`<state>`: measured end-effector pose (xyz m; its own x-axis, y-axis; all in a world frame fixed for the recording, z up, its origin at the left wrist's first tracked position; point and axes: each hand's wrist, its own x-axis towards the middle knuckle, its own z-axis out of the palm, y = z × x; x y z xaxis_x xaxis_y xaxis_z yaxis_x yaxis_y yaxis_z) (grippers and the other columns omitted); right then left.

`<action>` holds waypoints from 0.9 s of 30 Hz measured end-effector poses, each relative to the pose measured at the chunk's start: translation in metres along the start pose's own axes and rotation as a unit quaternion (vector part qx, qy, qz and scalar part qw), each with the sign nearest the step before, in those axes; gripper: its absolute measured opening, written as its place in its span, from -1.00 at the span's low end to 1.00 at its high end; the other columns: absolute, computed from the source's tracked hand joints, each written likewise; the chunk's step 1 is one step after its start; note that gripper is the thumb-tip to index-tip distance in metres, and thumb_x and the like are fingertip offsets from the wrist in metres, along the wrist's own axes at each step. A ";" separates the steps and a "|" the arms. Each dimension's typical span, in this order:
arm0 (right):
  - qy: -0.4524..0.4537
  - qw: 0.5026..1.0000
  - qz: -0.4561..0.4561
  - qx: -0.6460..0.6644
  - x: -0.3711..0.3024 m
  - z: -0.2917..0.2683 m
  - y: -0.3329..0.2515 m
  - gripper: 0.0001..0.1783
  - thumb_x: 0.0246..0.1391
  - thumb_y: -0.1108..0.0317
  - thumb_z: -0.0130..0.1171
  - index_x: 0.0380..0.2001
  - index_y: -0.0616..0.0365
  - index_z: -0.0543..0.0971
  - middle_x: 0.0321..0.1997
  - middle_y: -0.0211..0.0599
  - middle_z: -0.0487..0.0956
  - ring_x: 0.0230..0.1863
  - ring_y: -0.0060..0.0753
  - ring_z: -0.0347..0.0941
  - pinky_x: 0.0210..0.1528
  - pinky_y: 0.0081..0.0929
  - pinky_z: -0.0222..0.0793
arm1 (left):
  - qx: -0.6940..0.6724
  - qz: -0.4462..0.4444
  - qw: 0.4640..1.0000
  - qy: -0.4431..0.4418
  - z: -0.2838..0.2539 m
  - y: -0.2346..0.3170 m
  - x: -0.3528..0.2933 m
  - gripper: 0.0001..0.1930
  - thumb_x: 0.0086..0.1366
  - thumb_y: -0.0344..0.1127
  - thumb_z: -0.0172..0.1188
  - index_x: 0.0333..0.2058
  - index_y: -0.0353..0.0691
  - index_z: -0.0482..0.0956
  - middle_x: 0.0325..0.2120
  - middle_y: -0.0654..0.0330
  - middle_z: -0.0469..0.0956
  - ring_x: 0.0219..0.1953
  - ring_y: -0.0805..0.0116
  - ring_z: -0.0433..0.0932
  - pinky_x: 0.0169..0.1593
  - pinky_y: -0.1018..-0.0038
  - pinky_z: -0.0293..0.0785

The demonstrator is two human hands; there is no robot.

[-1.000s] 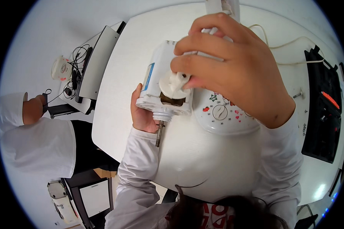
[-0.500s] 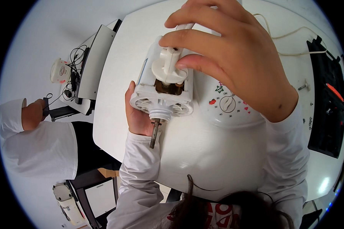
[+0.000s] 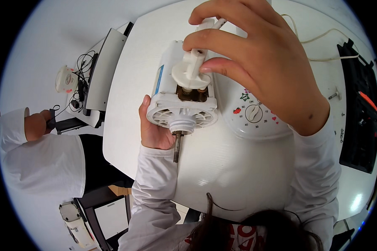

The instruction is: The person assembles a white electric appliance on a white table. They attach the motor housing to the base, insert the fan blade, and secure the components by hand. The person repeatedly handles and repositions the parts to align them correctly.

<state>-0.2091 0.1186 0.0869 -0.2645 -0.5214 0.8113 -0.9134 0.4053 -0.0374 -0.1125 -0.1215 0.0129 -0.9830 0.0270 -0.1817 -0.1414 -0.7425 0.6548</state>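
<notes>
My left hand is closed around the left underside of a white fan motor housing, its palm mostly hidden behind it. A metal shaft sticks out of the ribbed round front toward me. On top of the housing is a white plastic pivot piece with a round flange, above a brownish opening. My right hand pinches this piece between thumb and fingers from the right. Beside the motor, the white fan base with a round timer dial stands on the table, partly covered by my right hand.
The white table bears a black tool case with an orange-red item at the right, near a few small screws. A pale cable curves across the far right. At left, a person in a white shirt stands by another table with tangled black cables.
The motor has shifted slightly right and turned, so its shaft points more directly toward me and more of its blue stripe shows. My right hand has moved slightly right along with it.
</notes>
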 end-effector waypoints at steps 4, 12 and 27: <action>0.014 1.000 -0.020 -0.008 -0.001 0.003 0.001 -0.74 -0.10 0.31 0.26 -0.25 0.03 0.58 -0.04 -0.42 0.41 0.09 -0.36 0.25 0.09 -0.44 0.31 | 0.021 0.012 0.998 0.061 0.013 -0.003 0.001 -0.31 0.36 0.17 -0.13 0.17 -0.38 0.25 0.01 -0.06 0.46 -0.07 0.14 0.57 -0.15 0.28 0.64; 0.015 0.994 -0.022 0.102 0.000 -0.001 0.004 -0.77 -0.11 0.36 0.21 -0.29 0.07 0.60 -0.12 -0.40 0.47 0.07 -0.32 0.28 0.05 -0.50 0.36 | 0.075 0.009 0.994 0.074 0.015 -0.002 0.004 -0.33 0.36 0.18 -0.19 0.10 -0.37 0.34 -0.14 0.01 0.55 -0.30 0.32 0.63 -0.59 0.56 0.55; 0.043 0.997 -0.059 0.003 -0.002 0.007 0.010 -0.78 -0.14 0.33 0.28 -0.36 0.12 0.58 -0.09 -0.39 0.43 0.11 -0.31 0.26 0.06 -0.46 0.37 | 0.078 0.010 0.996 0.053 0.011 -0.001 0.006 -0.36 0.36 0.14 -0.12 0.12 -0.36 0.33 -0.06 0.01 0.53 -0.08 0.21 0.58 -0.06 0.31 0.58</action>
<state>-0.2197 0.1181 0.0809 -0.1283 -0.4992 0.8569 -0.9386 0.3403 0.0577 -0.1192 -0.1135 0.0192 -0.9693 -0.0632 -0.2377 -0.1461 -0.6297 0.7630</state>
